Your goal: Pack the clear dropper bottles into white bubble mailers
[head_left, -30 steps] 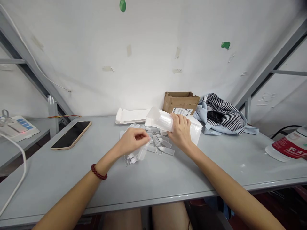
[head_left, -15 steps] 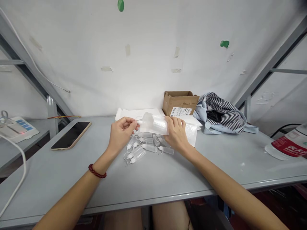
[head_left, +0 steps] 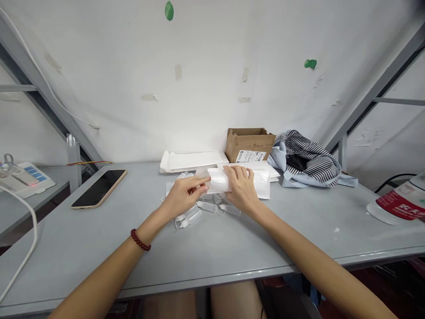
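Both of my hands meet at a white bubble-wrap pouch (head_left: 245,182) lying across the middle of the grey table (head_left: 212,248). My right hand (head_left: 241,190) grips the pouch near its left, open end. My left hand (head_left: 183,195), with a dark red bead bracelet on its wrist, pinches the mouth of the pouch with fingers closed. Beneath and in front of the hands lies a heap of several small clear plastic bottles (head_left: 191,212) with white caps.
A phone (head_left: 98,188) lies face up at the left. A stack of white pouches (head_left: 191,160), a brown cardboard box (head_left: 249,144) and a striped shirt (head_left: 307,159) sit by the back wall. A red-labelled packet (head_left: 398,204) is at the right edge, a white cable (head_left: 20,252) at the left.
My left hand rose from the bottle heap to the pouch's open end, then both hands lowered the pouch toward the table.
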The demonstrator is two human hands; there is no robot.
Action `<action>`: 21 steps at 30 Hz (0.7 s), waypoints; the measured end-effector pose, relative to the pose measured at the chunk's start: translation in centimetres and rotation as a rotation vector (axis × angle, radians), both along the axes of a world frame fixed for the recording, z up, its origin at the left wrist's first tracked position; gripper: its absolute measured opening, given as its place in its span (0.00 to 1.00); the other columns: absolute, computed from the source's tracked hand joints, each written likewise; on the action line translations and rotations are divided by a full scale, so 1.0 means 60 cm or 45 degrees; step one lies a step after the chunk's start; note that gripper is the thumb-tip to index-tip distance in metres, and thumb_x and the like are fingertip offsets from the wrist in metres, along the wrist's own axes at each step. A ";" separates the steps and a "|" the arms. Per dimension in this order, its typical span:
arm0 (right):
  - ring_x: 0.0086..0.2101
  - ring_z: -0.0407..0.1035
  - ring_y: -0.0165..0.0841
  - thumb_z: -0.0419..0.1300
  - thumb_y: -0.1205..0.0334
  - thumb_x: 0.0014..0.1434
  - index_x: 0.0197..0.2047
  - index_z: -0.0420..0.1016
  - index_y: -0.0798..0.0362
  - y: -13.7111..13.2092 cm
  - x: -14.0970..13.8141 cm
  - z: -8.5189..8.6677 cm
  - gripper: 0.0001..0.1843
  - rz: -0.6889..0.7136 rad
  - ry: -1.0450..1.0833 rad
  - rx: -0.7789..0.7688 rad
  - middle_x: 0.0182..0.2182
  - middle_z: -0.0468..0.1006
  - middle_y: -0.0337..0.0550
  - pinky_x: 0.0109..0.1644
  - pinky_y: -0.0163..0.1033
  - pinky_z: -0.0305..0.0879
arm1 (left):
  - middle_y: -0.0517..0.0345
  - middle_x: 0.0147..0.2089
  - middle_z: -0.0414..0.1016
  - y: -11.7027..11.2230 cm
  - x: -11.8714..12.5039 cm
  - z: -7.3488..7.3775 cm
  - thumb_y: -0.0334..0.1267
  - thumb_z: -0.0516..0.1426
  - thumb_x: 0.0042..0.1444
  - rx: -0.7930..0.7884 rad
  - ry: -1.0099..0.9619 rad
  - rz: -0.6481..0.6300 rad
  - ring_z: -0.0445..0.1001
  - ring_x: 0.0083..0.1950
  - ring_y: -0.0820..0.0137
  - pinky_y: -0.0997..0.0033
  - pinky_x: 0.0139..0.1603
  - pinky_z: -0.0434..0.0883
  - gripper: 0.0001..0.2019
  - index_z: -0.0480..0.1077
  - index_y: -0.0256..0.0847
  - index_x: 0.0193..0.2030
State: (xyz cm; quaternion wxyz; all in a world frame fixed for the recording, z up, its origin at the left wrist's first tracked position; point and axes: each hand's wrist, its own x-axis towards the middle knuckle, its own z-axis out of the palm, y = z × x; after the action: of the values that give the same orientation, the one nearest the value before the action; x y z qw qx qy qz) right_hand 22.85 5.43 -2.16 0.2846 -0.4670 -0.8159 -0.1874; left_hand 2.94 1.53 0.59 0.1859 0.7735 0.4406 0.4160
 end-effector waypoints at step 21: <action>0.46 0.59 0.45 0.52 0.68 0.49 0.56 0.61 0.58 0.029 0.034 0.017 0.28 -0.233 0.260 -0.020 0.46 0.68 0.54 0.53 0.53 0.51 | 0.58 0.19 0.70 -0.015 -0.031 0.025 0.48 0.59 0.47 -0.629 0.788 -0.080 0.63 0.22 0.72 0.72 0.22 0.53 0.15 0.72 0.39 0.19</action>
State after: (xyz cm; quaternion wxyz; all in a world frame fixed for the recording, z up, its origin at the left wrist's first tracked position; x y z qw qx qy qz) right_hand 24.89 7.16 -1.13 0.3443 -0.5585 -0.7381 -0.1575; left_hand 1.09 0.63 2.09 0.2374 0.8075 0.5386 0.0387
